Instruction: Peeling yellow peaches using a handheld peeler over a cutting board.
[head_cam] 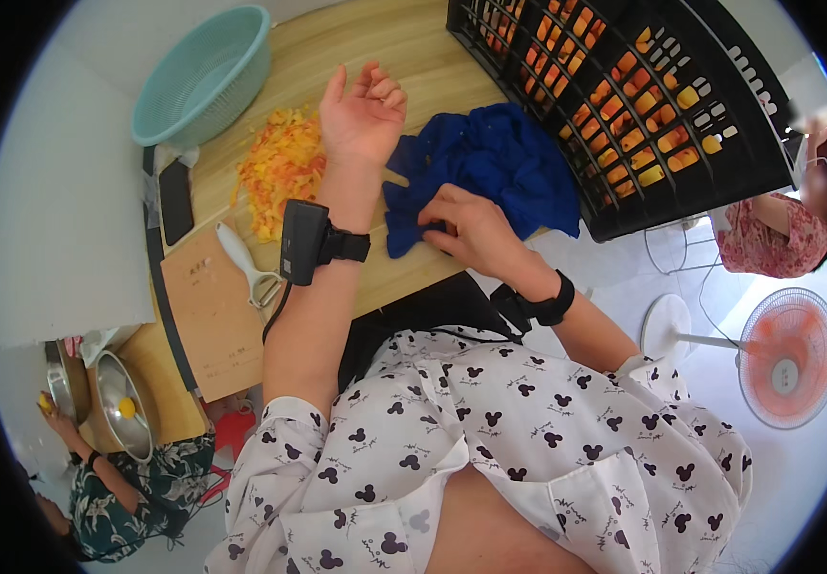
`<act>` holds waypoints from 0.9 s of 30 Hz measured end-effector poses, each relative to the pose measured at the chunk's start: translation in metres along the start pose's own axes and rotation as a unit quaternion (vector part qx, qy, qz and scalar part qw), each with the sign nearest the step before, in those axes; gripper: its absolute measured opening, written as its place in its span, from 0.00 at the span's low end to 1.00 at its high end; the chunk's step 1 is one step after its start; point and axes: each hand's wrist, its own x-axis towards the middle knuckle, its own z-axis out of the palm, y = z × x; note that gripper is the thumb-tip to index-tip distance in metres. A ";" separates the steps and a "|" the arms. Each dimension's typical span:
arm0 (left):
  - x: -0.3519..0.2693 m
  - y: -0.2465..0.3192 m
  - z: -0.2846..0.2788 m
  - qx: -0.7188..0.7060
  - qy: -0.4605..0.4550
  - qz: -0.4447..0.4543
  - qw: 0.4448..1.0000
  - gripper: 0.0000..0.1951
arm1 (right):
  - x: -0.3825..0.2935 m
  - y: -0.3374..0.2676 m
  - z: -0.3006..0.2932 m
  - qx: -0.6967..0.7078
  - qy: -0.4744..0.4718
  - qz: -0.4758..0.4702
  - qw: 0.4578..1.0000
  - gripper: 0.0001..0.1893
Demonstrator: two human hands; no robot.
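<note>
My left hand [365, 111] is raised palm up over the wooden table, fingers loosely curled, with nothing in it. Beside it lies a heap of yellow and orange fruit peelings [280, 168]. My right hand [467, 226] rests at the near edge of a crumpled blue cloth [492, 154], thumb and fingers bent at a corner of it; whether they pinch the cloth cannot be told. A white-handled peeler [241, 258] lies on a brown paper notebook [205, 316], left of my left forearm, which wears a black strapped device [304, 242].
A black plastic crate [592, 215] holding many peach-like fruits stands at the right. A light-blue plastic basket [205, 79] is at the far left, near a black phone [176, 201]. A person works by metal bowls [126, 405] at lower left. Another person sits beyond a standing fan [790, 359].
</note>
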 end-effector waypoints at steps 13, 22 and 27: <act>0.020 -0.046 -0.037 0.137 0.065 0.057 0.987 0.21 | 0.018 -0.007 0.009 0.208 0.097 -0.023 0.973 0.09; -0.011 -0.046 -0.005 0.292 0.010 0.061 0.954 0.14 | 0.013 0.012 -0.006 0.190 0.122 0.066 0.972 0.11; -0.048 -0.053 0.016 0.576 -0.024 0.053 0.815 0.06 | 0.005 0.016 -0.027 0.210 -0.002 0.023 0.977 0.11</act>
